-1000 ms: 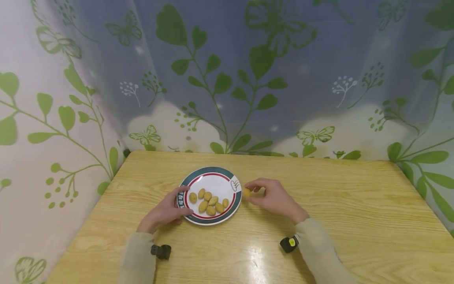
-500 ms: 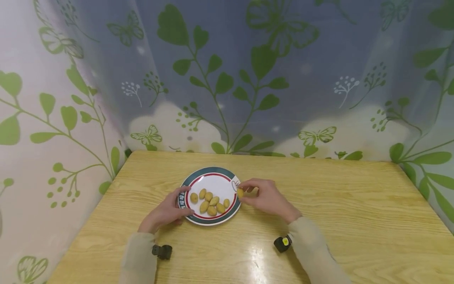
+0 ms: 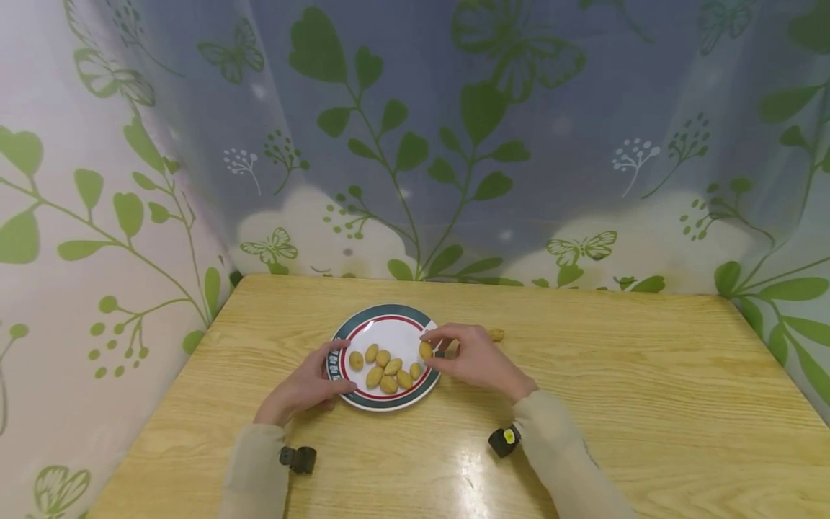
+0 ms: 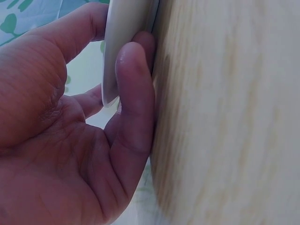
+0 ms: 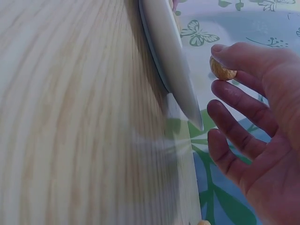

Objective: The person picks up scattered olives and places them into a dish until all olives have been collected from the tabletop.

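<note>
A white plate (image 3: pixel 389 331) with a teal rim and a red ring lies on the wooden table. Several yellow-brown oval nuts (image 3: pixel 389 367), walnut-like, are gathered on its near half. My left hand (image 3: pixel 310 382) grips the plate's left rim; in the left wrist view, fingers of the left hand (image 4: pixel 136 103) reach beneath it. My right hand (image 3: pixel 476 357) pinches one more nut (image 3: pixel 425 350) above the plate's right side. From the right wrist view, thumb and fingers of the right hand (image 5: pixel 262 103) hold that wrinkled tan nut (image 5: pixel 222 70) apart from the plate, other fingers spread.
Another nut (image 3: pixel 496 334) lies on the wooden table (image 3: pixel 616 375) just beyond my right hand. A curtain (image 3: pixel 415 144) with leaves and butterflies hangs behind the table's far edge. Black wrist cameras (image 3: pixel 298 459) sit at both sleeves.
My right hand has moved left with the nut, from beside the plate to above its right side. The nut on the table behind it has come into sight. My left hand stays put.
</note>
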`<action>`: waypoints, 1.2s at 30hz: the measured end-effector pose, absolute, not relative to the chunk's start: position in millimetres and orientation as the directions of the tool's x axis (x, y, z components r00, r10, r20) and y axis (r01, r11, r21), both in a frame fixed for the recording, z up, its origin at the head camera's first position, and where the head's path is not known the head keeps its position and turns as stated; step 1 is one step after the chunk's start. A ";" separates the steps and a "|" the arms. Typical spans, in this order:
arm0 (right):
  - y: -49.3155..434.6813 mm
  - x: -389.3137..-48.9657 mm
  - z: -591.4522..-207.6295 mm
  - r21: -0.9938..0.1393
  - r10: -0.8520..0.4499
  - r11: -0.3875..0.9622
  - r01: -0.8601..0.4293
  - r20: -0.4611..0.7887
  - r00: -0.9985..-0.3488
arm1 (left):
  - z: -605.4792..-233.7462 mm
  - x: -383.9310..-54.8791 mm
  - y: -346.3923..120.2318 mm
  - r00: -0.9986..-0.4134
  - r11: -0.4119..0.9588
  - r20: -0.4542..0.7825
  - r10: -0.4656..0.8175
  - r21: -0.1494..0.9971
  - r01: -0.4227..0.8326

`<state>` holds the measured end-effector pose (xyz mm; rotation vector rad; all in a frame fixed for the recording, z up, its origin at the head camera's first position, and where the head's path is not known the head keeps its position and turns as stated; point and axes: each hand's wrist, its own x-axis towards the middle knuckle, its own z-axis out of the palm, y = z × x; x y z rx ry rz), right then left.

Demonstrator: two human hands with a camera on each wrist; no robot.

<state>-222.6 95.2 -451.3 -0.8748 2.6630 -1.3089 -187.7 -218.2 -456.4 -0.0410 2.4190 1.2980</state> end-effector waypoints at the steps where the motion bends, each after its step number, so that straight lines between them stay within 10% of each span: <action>1: 93.9 -223.0 -451.2 -0.739 -0.510 0.482 -0.470 0.200 -0.837 | -456.4 -187.4 -218.2 -0.923 0.569 -0.350 0.160 0.796 -0.204; 36: 66.7 -238.5 -466.3 -0.745 -0.498 0.517 -0.421 0.138 -0.856 | -460.1 -190.9 -219.6 -0.921 0.559 -0.358 0.151 0.800 -0.219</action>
